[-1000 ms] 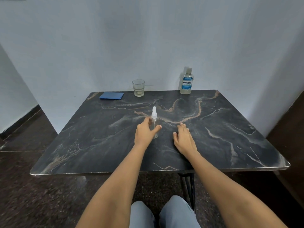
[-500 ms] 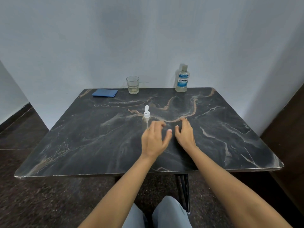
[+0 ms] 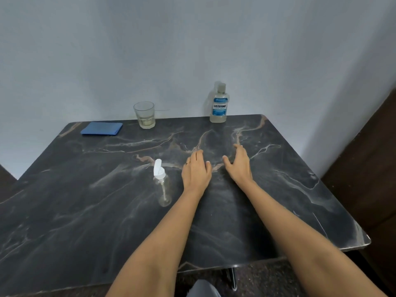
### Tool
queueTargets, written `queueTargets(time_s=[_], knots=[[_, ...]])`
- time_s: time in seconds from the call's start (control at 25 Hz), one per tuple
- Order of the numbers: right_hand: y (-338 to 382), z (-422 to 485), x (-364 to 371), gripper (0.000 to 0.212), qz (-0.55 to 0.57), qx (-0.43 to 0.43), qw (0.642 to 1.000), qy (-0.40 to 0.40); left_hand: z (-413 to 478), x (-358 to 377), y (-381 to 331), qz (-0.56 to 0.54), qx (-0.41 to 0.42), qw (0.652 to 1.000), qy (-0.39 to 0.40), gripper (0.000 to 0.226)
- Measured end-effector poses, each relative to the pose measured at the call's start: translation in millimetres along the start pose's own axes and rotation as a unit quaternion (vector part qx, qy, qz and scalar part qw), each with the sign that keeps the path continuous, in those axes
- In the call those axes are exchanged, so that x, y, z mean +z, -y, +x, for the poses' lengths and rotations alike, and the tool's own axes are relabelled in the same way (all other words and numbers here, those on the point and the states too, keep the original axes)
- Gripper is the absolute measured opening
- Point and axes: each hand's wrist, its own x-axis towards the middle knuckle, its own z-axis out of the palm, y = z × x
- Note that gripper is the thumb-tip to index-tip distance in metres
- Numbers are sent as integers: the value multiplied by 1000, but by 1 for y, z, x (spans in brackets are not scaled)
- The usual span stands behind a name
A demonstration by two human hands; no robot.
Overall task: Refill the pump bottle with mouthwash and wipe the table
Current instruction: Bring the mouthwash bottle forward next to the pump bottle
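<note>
A small clear pump bottle with a white pump head stands upright on the dark marble table, looking empty. My left hand hovers just right of it, fingers apart, holding nothing and not touching the bottle. My right hand is beside the left one, open, palm down over the table. The mouthwash bottle, clear with a blue label and its cap on, stands at the table's far edge against the wall. A folded blue cloth lies at the far left corner.
A drinking glass with a little liquid stands at the far edge between cloth and mouthwash bottle. A pale wall runs behind the table. A dark brown panel borders the right side. My knees show below the near edge.
My left hand let go of the pump bottle and moved right of it. Both hands have reached further forward over the table. The camera moved closer and to the right.
</note>
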Motion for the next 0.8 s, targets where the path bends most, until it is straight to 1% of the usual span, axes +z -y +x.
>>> queueTargets(time_s=[0.16, 0.32, 0.4, 0.48, 0.64, 0.8], knots=[[-6, 57, 20, 64, 25, 11, 1000, -12, 21, 22, 10, 6, -7, 1000, -1, 43], [-11, 119, 44, 67, 71, 19, 996, -49, 22, 40, 17, 19, 22, 999, -26, 44], [-12, 152, 51, 68, 105, 42, 992, -64, 24, 41, 19, 15, 13, 999, -27, 47], [-16, 182, 57, 67, 137, 62, 987, -59, 24, 41, 20, 9, 3, 1000, -19, 50], [-19, 223, 65, 62, 184, 96, 978, -17, 25, 41, 18, 6, 10, 1000, -12, 49], [-24, 237, 66, 45, 146, 96, 984, -22, 23, 40, 19, 10, 16, 1000, -16, 45]])
